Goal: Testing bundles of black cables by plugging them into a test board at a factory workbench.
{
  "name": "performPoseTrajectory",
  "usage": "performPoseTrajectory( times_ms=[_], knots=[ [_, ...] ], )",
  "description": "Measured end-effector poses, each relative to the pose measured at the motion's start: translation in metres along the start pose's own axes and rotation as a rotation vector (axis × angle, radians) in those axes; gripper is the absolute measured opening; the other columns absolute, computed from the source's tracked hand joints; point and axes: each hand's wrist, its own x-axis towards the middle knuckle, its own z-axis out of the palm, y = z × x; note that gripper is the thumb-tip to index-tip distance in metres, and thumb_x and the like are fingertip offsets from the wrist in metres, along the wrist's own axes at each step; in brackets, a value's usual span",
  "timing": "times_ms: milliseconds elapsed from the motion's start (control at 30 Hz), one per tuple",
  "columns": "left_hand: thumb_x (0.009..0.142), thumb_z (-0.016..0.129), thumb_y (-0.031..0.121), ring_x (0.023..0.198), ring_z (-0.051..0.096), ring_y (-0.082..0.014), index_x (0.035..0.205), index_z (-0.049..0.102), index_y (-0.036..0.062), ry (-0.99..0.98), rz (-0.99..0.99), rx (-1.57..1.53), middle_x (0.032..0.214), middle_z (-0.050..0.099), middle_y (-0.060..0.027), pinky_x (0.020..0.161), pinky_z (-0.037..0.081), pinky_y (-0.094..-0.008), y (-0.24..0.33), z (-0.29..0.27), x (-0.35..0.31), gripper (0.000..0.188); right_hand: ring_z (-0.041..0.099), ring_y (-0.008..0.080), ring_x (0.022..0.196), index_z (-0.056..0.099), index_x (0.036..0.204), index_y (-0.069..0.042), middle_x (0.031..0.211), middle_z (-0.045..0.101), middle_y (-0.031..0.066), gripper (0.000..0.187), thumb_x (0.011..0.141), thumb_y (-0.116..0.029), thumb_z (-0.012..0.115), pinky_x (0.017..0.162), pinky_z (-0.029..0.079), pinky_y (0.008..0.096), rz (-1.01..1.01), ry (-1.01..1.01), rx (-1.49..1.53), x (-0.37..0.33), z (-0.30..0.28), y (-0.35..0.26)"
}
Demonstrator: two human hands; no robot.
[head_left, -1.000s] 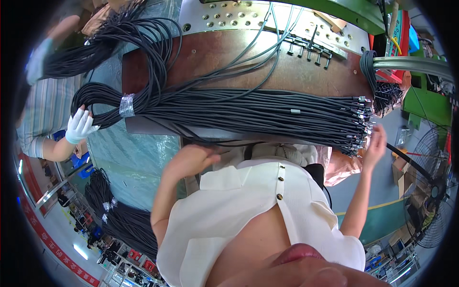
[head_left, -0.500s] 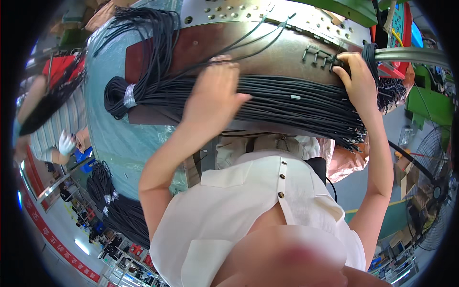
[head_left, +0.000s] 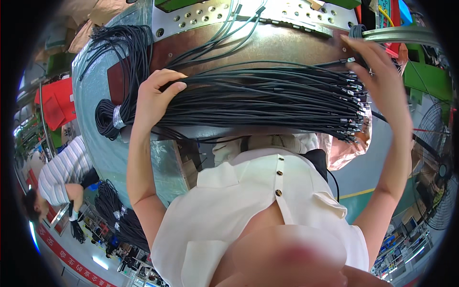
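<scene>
A wide bundle of black cables lies across the brown work board, with small metal-tipped connectors fanned out at its right end. My left hand is closed around several cables at the bundle's upper left side, thumb and fingers pinched together. Over the right end my right hand is raised, slightly blurred, its fingers apart beside a cable tip. A silver tape band wraps the bundle at the left, where the cables coil back.
Loose cables run up to a perforated metal plate at the far side. Teal plastic sheeting covers the table's left. Another cable bundle hangs lower left. A co-worker in a striped shirt bends at the left; a fan stands right.
My left hand has moved left along the bundle and closed on cables. My right hand has left the small black toothed piece, which no longer shows, and moved right over the cable ends.
</scene>
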Motion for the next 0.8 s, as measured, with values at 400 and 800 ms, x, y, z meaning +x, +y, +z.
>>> performPoseTrajectory(
  times_ms=[400, 800],
  knots=[
    [0.091, 0.065, 0.011, 0.084, 0.061, -0.0067, 0.103, 0.067, -0.002, -0.129, -0.269, -0.425, 0.093, 0.068, -0.0027, 0.078, 0.048, -0.0235, 0.002, -0.006, 0.013, 0.017, 0.063, 0.0306, 0.091, 0.065, 0.111, -0.003, 0.1, 0.067, 0.0153, 0.034, 0.089, -0.028, 0.063, 0.081, 0.05, 0.0375, -0.394, 0.138, -0.208, 0.102, 0.1, 0.034],
    [0.08, 0.067, 0.016, 0.065, 0.058, -0.0273, 0.085, 0.06, -0.0027, -0.312, 0.443, 0.131, 0.073, 0.058, -0.014, 0.062, 0.045, -0.0355, 0.107, 0.064, 0.07, 0.021, 0.063, 0.0252, 0.084, 0.052, 0.123, -0.011, 0.085, 0.062, 0.0055, 0.058, 0.073, -0.026, 0.077, 0.072, 0.049, 0.0367, -0.128, 0.067, 0.032, 0.012, 0.082, -0.062]
  ],
)
